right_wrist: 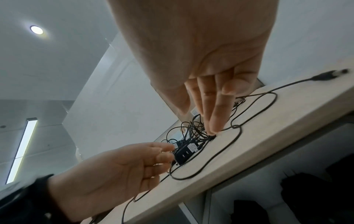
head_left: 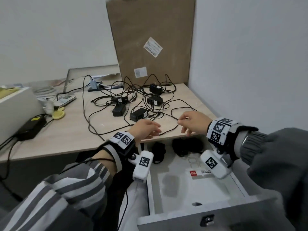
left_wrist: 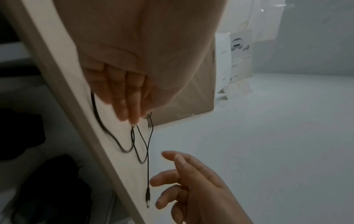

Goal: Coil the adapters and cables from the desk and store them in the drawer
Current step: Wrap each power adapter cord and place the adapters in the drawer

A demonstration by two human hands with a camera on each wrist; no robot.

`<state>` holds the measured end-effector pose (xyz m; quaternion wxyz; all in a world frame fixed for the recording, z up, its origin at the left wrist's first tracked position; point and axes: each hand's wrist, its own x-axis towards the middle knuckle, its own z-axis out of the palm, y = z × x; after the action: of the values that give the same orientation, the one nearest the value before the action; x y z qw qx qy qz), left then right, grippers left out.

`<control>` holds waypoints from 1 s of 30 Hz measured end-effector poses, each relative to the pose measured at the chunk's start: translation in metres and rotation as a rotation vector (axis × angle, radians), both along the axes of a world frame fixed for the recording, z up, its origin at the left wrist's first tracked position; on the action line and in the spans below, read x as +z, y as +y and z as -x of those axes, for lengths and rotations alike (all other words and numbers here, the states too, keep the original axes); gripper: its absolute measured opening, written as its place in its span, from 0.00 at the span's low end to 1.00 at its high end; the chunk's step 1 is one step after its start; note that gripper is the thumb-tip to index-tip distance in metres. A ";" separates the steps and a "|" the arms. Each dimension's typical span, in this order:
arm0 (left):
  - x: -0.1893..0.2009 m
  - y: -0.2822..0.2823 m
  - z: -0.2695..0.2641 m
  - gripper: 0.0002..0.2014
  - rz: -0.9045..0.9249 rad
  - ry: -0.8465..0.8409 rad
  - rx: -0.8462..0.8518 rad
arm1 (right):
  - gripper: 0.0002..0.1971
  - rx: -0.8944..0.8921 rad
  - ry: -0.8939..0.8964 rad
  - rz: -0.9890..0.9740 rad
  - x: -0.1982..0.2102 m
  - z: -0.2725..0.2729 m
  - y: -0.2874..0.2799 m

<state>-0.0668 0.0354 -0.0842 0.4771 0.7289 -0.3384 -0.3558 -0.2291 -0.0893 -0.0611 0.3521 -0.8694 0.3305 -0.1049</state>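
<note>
Several black adapters (head_left: 139, 114) lie in a tangle of thin black cables on the wooden desk (head_left: 66, 134). My left hand (head_left: 146, 129) hovers at the desk's front edge. Its thumb and fingertips (left_wrist: 134, 119) pinch a loop of one cable (left_wrist: 147, 144). That cable ends in a barrel plug (left_wrist: 148, 197) lying on the desk by my right hand (head_left: 193, 120). The right hand's straight fingers (right_wrist: 212, 124) point down and touch this cable without gripping it. Below the hands the white drawer (head_left: 216, 215) stands open, with two coiled black bundles (head_left: 186, 145) at its back.
A tall cardboard box (head_left: 150, 39) leans on the wall behind the tangle. A large power brick (head_left: 31, 127) and a white box (head_left: 16, 105) sit at the left. A red-labelled card (head_left: 200, 173) lies in the drawer. A wall runs along the desk's right side.
</note>
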 end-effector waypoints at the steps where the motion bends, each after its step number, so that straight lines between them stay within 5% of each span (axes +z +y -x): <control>1: 0.002 0.001 -0.011 0.08 0.052 -0.036 0.071 | 0.09 -0.004 0.000 0.011 0.001 -0.011 -0.004; 4: 0.001 -0.002 -0.049 0.10 0.153 -0.134 0.359 | 0.08 0.026 0.040 0.057 0.004 -0.042 -0.013; 7: -0.009 -0.008 -0.091 0.11 -0.003 -0.299 0.516 | 0.05 0.065 0.067 0.144 0.001 -0.068 -0.018; 12: -0.012 -0.031 -0.121 0.28 -0.368 -0.450 0.284 | 0.07 0.091 0.043 0.138 -0.005 -0.085 -0.026; 17: -0.006 -0.063 -0.122 0.26 -0.502 -0.524 0.067 | 0.07 0.031 0.003 0.092 -0.005 -0.082 -0.047; 23: -0.005 -0.082 -0.128 0.23 -0.642 -0.616 0.079 | 0.06 0.080 -0.012 0.096 -0.003 -0.071 -0.050; 26: 0.000 -0.083 -0.137 0.24 -0.634 -0.619 0.101 | 0.14 0.246 0.051 0.152 0.001 -0.074 -0.038; 30: 0.029 -0.074 -0.152 0.26 -0.375 -0.553 0.286 | 0.21 0.394 0.178 0.276 0.003 -0.095 -0.028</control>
<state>0.0855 -0.0382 -0.0550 0.2704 0.9124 -0.2781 -0.1310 -0.1339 -0.1172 -0.0584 0.2131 -0.9627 0.1669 -0.0012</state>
